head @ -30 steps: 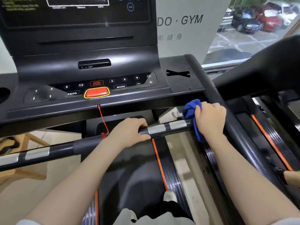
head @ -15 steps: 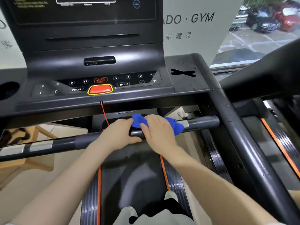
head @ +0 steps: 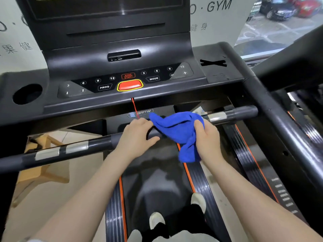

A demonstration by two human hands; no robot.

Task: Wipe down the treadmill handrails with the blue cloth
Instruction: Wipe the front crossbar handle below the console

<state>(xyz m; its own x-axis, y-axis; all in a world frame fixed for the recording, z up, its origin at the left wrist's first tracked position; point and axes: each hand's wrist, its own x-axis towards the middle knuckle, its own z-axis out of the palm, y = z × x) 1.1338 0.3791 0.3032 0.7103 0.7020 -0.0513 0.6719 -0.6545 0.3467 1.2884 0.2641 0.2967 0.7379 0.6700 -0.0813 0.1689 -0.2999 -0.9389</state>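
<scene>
Right hand (head: 208, 137) grips the blue cloth (head: 180, 131) draped on the front crossbar (head: 70, 149), left hand (head: 138, 135) wrapped round it alongside; looks mid-job (side handrail (head: 272, 109) probably still to do).

Bare forearms, pale sleeve edge at the left elbow, white shoes (head: 157, 220), dark trouser legs
</scene>
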